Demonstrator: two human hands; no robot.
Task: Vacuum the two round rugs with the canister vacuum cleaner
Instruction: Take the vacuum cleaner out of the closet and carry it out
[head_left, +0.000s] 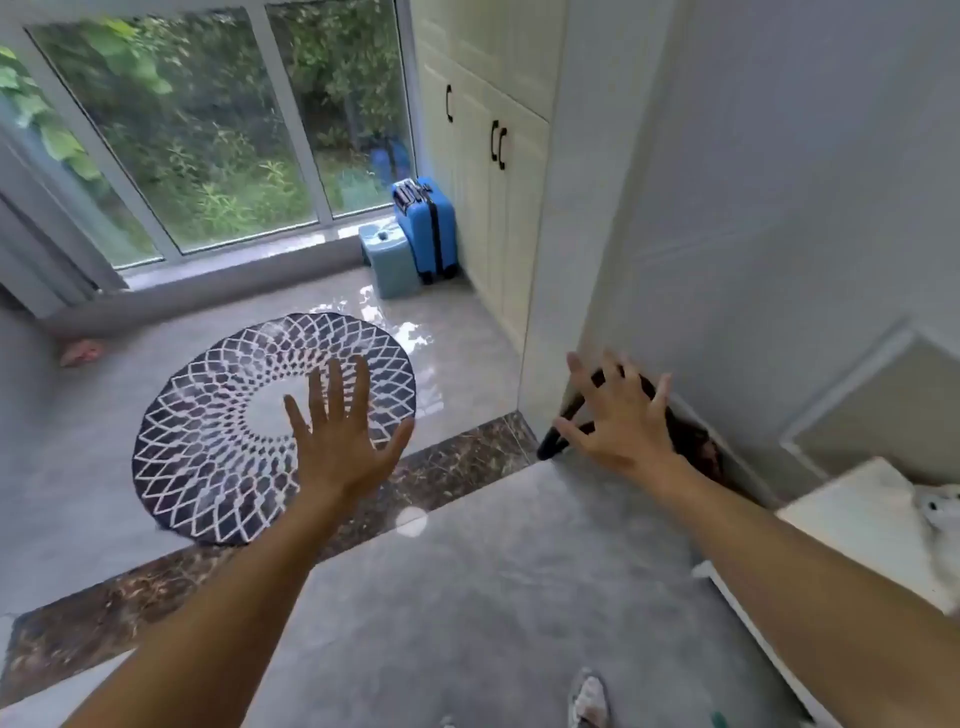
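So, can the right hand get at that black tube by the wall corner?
Probably yes: the right hand is open right at the black tube, fingers spread across it, with nothing visible between them.

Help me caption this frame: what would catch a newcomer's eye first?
A dark round rug with white latticework lies on the grey floor, left of centre. The left hand spreads open before it; the right hand is open over a dark object at the wall corner. A blue suitcase stands by the window.

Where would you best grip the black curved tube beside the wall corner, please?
Probably its raised arch, beneath the right hand: the black curved tube bows upward there. Come from above, on the room side, since the wall backs it.
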